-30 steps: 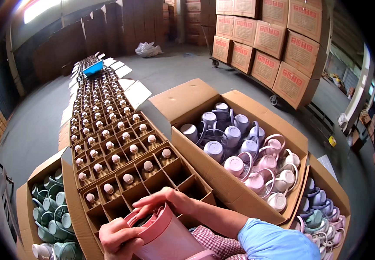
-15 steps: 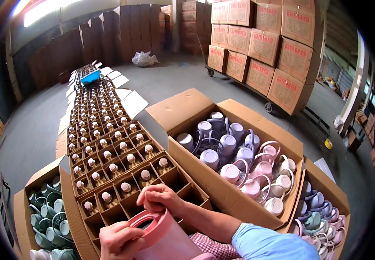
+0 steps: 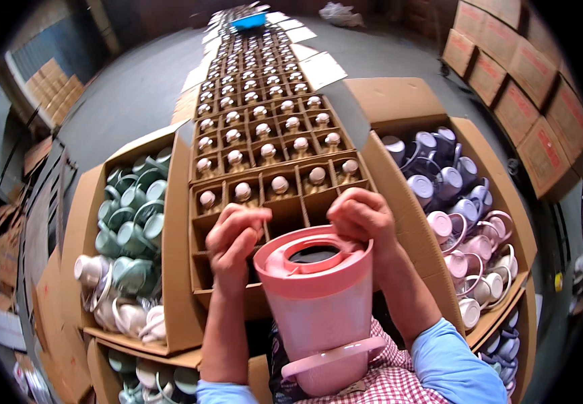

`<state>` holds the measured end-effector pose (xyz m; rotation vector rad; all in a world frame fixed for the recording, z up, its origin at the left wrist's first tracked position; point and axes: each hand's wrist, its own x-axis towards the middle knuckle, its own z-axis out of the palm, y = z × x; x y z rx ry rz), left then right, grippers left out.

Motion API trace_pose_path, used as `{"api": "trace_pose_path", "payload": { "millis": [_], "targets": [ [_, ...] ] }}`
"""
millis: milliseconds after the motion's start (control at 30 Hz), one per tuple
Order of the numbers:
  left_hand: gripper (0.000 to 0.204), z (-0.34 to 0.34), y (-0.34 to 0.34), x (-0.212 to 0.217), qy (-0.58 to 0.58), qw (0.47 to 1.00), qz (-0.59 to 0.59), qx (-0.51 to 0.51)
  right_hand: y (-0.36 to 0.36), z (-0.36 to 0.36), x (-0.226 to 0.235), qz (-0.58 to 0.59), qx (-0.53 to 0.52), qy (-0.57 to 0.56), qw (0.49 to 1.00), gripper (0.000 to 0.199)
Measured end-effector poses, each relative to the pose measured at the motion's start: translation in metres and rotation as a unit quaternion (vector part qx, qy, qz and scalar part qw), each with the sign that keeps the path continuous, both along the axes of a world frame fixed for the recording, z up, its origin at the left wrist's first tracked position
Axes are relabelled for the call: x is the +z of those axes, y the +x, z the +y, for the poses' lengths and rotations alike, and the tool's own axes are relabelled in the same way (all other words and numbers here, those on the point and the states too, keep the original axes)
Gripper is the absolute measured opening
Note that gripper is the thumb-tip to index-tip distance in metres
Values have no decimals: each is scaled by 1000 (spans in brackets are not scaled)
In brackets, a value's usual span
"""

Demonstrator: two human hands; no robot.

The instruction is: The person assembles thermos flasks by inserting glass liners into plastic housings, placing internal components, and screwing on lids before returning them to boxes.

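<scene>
A pink plastic jug shell (image 3: 318, 310) stands in front of my body. Its wide ring-shaped rim and dark round opening face up, and a curved pink band sticks out near its lower end. To the left of the rim is my left hand (image 3: 233, 237), raised and apart from the shell, with its fingers curled. My right hand (image 3: 362, 214) is closed just over the rim's far right side; whether it touches the rim I cannot tell. Anything inside either hand is hidden. Beyond the hands is a divided carton (image 3: 227, 180) with bottle-like flasks capped in pale pink.
An open carton (image 3: 182, 256) of green and white cups stands on the left. Another carton (image 3: 409, 232) on the right holds purple, pink and white cups. Divided cartons run far back to a blue tray (image 3: 248, 21). Stacked boxes (image 3: 540, 145) stand at right.
My view has swung left and down over the jug shell. My left hand has let go of the rim and lifted beside it. My right hand remains close to the rim.
</scene>
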<state>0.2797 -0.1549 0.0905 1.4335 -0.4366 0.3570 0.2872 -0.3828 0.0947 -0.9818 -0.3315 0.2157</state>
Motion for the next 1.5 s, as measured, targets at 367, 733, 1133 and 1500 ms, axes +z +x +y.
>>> {"api": "trace_pose_path", "payload": {
  "millis": [367, 733, 1133, 1500],
  "targets": [
    [31, -43, -101, -56, -109, 963, 248, 4, -83, -31, -19, -181, -139, -63, 972, 78],
    [42, 36, -160, -125, -153, 949, 221, 167, -215, -110, -36, -218, 257, -351, 874, 47],
    [48, 26, -146, -166, 22, 938, 254, 236, -261, -120, -88, -273, 74, -285, 916, 36],
    [46, 1, -161, -161, 99, 928, 293, 207, -423, -170, -137, 116, -229, -286, 924, 15]
  ]
}}
